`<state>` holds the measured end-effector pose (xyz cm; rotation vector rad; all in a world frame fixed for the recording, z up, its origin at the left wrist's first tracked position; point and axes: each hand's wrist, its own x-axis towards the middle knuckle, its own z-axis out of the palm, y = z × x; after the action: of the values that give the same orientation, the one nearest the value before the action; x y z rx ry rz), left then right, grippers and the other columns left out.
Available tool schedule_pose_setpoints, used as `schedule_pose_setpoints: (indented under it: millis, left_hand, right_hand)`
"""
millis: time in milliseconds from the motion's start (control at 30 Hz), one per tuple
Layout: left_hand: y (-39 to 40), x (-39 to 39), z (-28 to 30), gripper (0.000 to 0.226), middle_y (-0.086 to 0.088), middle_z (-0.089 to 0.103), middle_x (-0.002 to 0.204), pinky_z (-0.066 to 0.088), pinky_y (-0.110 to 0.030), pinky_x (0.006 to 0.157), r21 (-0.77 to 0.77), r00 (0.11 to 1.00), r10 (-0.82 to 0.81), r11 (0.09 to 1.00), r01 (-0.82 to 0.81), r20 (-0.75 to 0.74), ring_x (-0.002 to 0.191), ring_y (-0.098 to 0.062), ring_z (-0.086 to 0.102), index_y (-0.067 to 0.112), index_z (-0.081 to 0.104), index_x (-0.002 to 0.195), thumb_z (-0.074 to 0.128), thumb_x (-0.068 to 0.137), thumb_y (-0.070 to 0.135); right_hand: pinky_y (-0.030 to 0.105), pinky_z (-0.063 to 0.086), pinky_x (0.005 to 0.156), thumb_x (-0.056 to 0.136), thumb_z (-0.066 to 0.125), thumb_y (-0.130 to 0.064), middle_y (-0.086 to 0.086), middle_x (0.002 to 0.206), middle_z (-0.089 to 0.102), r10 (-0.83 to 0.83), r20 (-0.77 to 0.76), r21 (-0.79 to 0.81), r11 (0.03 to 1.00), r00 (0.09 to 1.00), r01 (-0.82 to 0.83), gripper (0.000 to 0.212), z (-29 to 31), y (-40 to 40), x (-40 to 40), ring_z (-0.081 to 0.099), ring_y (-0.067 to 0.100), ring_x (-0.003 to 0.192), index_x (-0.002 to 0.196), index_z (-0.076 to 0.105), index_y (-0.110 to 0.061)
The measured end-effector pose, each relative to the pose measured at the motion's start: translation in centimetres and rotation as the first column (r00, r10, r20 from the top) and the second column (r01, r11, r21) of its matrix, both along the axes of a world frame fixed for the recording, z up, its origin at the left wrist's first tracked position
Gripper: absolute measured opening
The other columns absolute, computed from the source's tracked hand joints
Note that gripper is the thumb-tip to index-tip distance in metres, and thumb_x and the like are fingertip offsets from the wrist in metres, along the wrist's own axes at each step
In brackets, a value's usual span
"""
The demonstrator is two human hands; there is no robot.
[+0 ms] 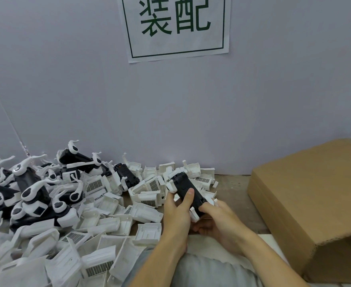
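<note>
Assembly workshop, I'm at my workbench (pixel 234 195), printed sign (pixel 175 25) reading 装配 straight ahead, heap of identical white plastic shells (pixel 108 222) on my left, black-and-white units (pixel 31 189) piled behind them, one black body (pixel 188 188) in work, cardboard box (pixel 311 204) on my right.

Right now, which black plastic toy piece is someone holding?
The long black plastic body with white clips: the left hand and right hand both grip it. The other black ones lie untouched in the heap of white plastic parts at left.
</note>
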<state>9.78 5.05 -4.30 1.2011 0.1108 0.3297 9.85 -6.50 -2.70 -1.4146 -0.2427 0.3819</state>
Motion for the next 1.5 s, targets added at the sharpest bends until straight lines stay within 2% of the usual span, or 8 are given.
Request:
schedule_pose_setpoints:
  millis: [167, 300, 667, 833, 967, 1233, 1367, 1500]
  left_hand:
    - [0.01, 0.04, 0.11, 0.013, -0.01, 0.078, 0.101, 0.059, -0.047, 0.078, -0.048, 1.0, -0.013, 0.999, 0.013, 0.008, 0.098, -0.033, 0.073, 0.025, 0.066, 0.109, 0.066, 0.096, 0.023]
    - [0.1, 0.2, -0.19, 0.011, -0.006, 0.078, 0.098, 0.057, -0.053, 0.087, -0.01, 1.0, -0.004, 1.0, 0.004, 0.001, 0.098, -0.03, 0.073, 0.029, 0.068, 0.106, 0.067, 0.096, 0.025]
    - [0.1, 0.46, -0.44, 0.013, -0.003, 0.079, 0.097, 0.057, -0.04, 0.075, 0.001, 1.0, 0.007, 1.0, -0.007, 0.011, 0.091, -0.022, 0.076, 0.028, 0.067, 0.107, 0.068, 0.095, 0.024]
    - [0.03, 0.43, -0.45, 0.011, -0.003, 0.079, 0.096, 0.059, -0.048, 0.085, 0.012, 1.0, 0.015, 1.0, -0.015, 0.003, 0.097, -0.026, 0.074, 0.029, 0.067, 0.104, 0.067, 0.096, 0.023]
    - [0.07, 0.39, -0.38, 0.01, -0.004, 0.078, 0.096, 0.058, -0.052, 0.088, 0.017, 1.0, 0.019, 1.0, -0.019, 0.001, 0.099, -0.029, 0.073, 0.029, 0.067, 0.104, 0.068, 0.095, 0.024]
    - [0.19, 0.33, -0.16, 0.013, -0.005, 0.079, 0.096, 0.056, -0.056, 0.093, 0.011, 1.0, 0.019, 1.0, -0.019, -0.018, 0.094, -0.027, 0.075, 0.026, 0.068, 0.108, 0.068, 0.095, 0.023]
    - [0.15, 0.39, -0.15, 0.009, -0.002, 0.078, 0.097, 0.055, -0.058, 0.094, 0.01, 0.999, 0.03, 0.999, -0.03, -0.017, 0.096, -0.026, 0.074, 0.031, 0.07, 0.101, 0.069, 0.094, 0.025]
    - [0.28, 0.49, 0.13, 0.014, -0.004, 0.077, 0.102, 0.057, -0.05, 0.088, -0.075, 0.999, 0.022, 0.997, -0.019, 0.046, 0.1, -0.026, 0.072, 0.033, 0.073, 0.099, 0.06, 0.099, 0.027]
  right_hand:
    - [0.026, 0.046, 0.055, 0.092, 0.043, -0.005, 0.011, 0.072, 0.069, 0.025, 0.005, 0.0, 1.0, 1.0, -0.025, 0.045, -0.06, -0.11, 0.09, 0.062, 0.022, 0.059, 0.065, 0.072, -0.025]
    - [0.026, 0.048, 0.053, 0.093, 0.045, -0.004, 0.01, 0.067, 0.068, -0.013, -0.004, -0.02, 1.0, 1.0, 0.013, 0.023, -0.24, -0.15, 0.26, 0.062, 0.022, 0.055, 0.08, 0.062, -0.013]
    - [0.031, 0.05, 0.061, 0.1, 0.052, -0.016, 0.014, 0.07, 0.068, -0.026, 0.008, -0.004, 1.0, 1.0, 0.026, 0.023, 0.2, 0.0, -0.16, 0.062, 0.023, 0.057, 0.084, 0.068, -0.01]
    - [0.03, 0.048, 0.059, 0.095, 0.053, -0.01, 0.006, 0.06, 0.064, -0.032, 0.003, -0.014, 0.999, 0.999, 0.032, 0.035, 0.06, 0.03, -0.1, 0.06, 0.021, 0.053, 0.065, 0.068, -0.019]
    - [0.026, 0.048, 0.054, 0.094, 0.05, -0.009, 0.007, 0.062, 0.065, -0.017, 0.001, -0.006, 1.0, 1.0, 0.017, 0.038, 0.14, -0.07, -0.08, 0.06, 0.021, 0.054, 0.064, 0.069, -0.021]
    - [0.027, 0.046, 0.053, 0.093, 0.046, -0.006, 0.01, 0.067, 0.067, -0.016, -0.012, -0.015, 1.0, 1.0, 0.016, 0.017, -0.39, 0.06, 0.53, 0.057, 0.018, 0.052, 0.086, 0.062, -0.009]
    - [0.024, 0.043, 0.048, 0.096, 0.047, -0.009, 0.006, 0.069, 0.068, -0.03, -0.001, -0.007, 1.0, 1.0, 0.03, 0.018, -0.31, 0.21, 0.4, 0.057, 0.014, 0.053, 0.091, 0.064, -0.009]
    - [0.025, 0.044, 0.047, 0.097, 0.047, -0.012, 0.014, 0.069, 0.067, -0.021, -0.068, 0.104, 0.994, 0.997, 0.028, 0.019, 0.15, 0.34, 0.1, 0.058, 0.018, 0.051, 0.098, 0.063, -0.002]
